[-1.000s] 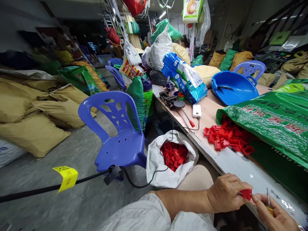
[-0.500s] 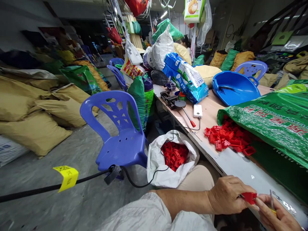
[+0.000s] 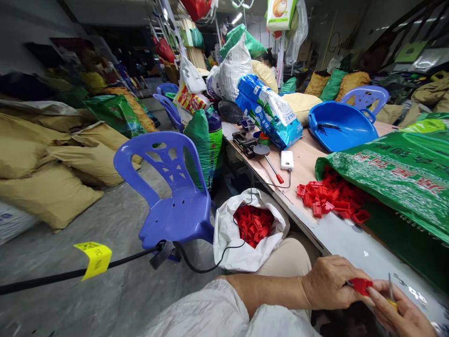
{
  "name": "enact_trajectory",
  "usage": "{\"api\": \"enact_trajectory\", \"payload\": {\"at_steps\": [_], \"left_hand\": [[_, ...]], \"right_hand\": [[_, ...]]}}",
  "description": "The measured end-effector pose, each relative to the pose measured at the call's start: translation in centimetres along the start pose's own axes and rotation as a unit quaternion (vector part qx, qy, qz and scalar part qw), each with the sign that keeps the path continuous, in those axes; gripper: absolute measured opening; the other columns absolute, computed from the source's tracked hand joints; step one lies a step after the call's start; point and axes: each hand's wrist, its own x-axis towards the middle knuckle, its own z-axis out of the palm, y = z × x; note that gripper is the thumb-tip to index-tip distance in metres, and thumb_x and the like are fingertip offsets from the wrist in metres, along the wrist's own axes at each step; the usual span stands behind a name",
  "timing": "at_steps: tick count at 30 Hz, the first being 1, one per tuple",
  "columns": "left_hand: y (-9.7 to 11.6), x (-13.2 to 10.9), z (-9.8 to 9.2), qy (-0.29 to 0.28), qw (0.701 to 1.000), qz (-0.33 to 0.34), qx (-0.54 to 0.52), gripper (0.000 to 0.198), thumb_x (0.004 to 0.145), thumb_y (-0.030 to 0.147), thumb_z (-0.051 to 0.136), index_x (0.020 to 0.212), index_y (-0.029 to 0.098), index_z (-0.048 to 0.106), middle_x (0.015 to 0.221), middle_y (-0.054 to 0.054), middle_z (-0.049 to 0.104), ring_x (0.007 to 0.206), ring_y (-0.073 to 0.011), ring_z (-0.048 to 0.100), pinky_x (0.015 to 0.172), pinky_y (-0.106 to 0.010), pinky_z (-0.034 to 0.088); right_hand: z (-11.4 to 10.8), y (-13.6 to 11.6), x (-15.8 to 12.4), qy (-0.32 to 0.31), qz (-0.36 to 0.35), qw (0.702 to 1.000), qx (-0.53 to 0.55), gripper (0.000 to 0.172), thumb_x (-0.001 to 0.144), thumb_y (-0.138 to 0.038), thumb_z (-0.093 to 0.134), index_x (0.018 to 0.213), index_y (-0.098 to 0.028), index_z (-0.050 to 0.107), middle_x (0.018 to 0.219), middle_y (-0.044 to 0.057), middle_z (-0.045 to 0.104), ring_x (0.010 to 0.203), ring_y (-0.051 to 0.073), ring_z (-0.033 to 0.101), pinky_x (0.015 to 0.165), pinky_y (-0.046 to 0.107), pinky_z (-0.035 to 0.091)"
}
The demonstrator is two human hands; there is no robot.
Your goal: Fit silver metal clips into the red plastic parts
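Observation:
My left hand [image 3: 329,283] grips a small red plastic part [image 3: 361,286] at the table's near edge. My right hand [image 3: 403,313] is just beside it, at the lower right, pinching a slim metal tool with a yellow grip [image 3: 391,295]. The tool's tip is close to the red part, and its exact contact is hidden by my fingers. Farther up the table lies a heap of similar red parts [image 3: 329,196]. More fill a white sack [image 3: 263,252] on the floor beside my knee.
A green woven bag [image 3: 396,178] lies on the table at right, with a blue plastic scoop [image 3: 338,126] beyond it. A white power bank [image 3: 286,160], red-handled tool [image 3: 268,161] and small vise [image 3: 243,144] sit farther along. A purple chair [image 3: 175,206] stands left.
My hands have drawn slightly closer together, with the yellow-gripped tool moving left toward the red part. The left hand keeps its hold on the part.

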Motion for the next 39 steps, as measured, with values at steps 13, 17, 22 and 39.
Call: {"api": "enact_trajectory", "payload": {"at_steps": [13,17,22,39], "left_hand": [[0.4,1.2,-2.8,0.057,0.997,-0.004,-0.059,0.028,0.082,0.037,0.070,0.103,0.020,0.067,0.097,-0.006,0.074,0.093,-0.0197,0.069,0.086,-0.036,0.056],[0.4,1.1,-2.5,0.066,0.997,0.030,-0.031,0.028,0.082,0.035,0.070,0.105,0.020,0.065,0.099,-0.005,0.074,0.096,-0.0199,0.069,0.095,-0.042,0.053],[0.3,1.3,-2.3,0.060,0.996,0.056,-0.031,0.025,0.084,0.030,0.069,0.106,0.020,0.065,0.099,-0.003,0.075,0.092,-0.0179,0.070,0.102,-0.046,0.049],[1.0,0.5,-1.5,0.038,0.995,0.002,-0.095,0.026,0.078,0.027,0.074,0.104,0.021,0.069,0.099,-0.005,0.074,0.096,-0.0206,0.069,0.090,-0.035,0.054]], "right_hand": [[0.8,-2.8,0.0,-0.028,-0.053,0.995,0.074,0.044,0.075,-0.058,0.069,0.083,-0.018,0.052,0.056,-0.009,0.037,0.047,0.005,0.028,0.045,0.021,0.019],[0.6,-2.3,-0.1,-0.031,-0.066,0.995,0.073,0.040,0.077,-0.055,0.069,0.085,-0.018,0.054,0.061,-0.008,0.041,0.048,0.005,0.030,0.046,0.022,0.021],[0.4,-1.9,0.0,-0.014,-0.073,0.996,0.043,0.037,0.078,-0.053,0.068,0.083,-0.018,0.054,0.063,-0.006,0.044,0.052,0.006,0.032,0.048,0.022,0.023],[-0.2,-1.4,-0.5,-0.032,-0.043,0.996,0.067,0.041,0.071,-0.052,0.074,0.076,-0.018,0.051,0.057,-0.008,0.044,0.046,0.004,0.029,0.043,0.020,0.018]]}}
